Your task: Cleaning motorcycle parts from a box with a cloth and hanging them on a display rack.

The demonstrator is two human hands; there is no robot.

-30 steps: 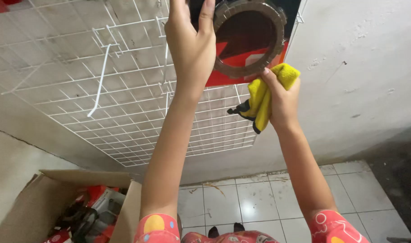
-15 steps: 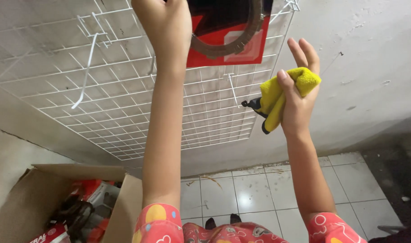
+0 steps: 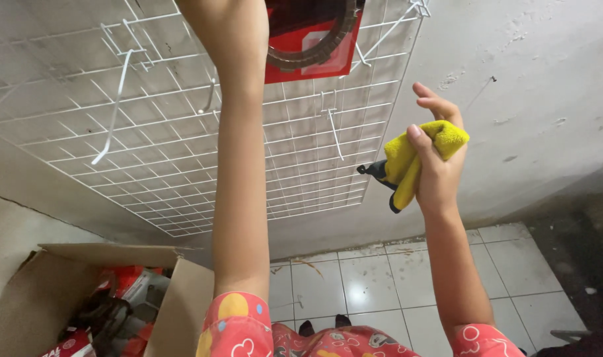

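- A yellow cloth (image 3: 417,155) with a dark edge is being pinched in the right hand (image 3: 437,165), thumb folded over it, the other fingers (image 3: 437,106) spread loosely upward
- The left hand is being raised past the top edge of the view, so whether its grip is closed cannot be told; only the left forearm (image 3: 238,152) is showing
- A brown ring-shaped part on a red backing card (image 3: 311,56) is being hung high on the white wire grid panel (image 3: 149,152), just beside that forearm
- For a clean hang, the card should be kept flat against the grid and a hook (image 3: 331,129) should be met squarely
- A cardboard box (image 3: 182,304) of red packets is being left open on the tiled floor (image 3: 394,277) below
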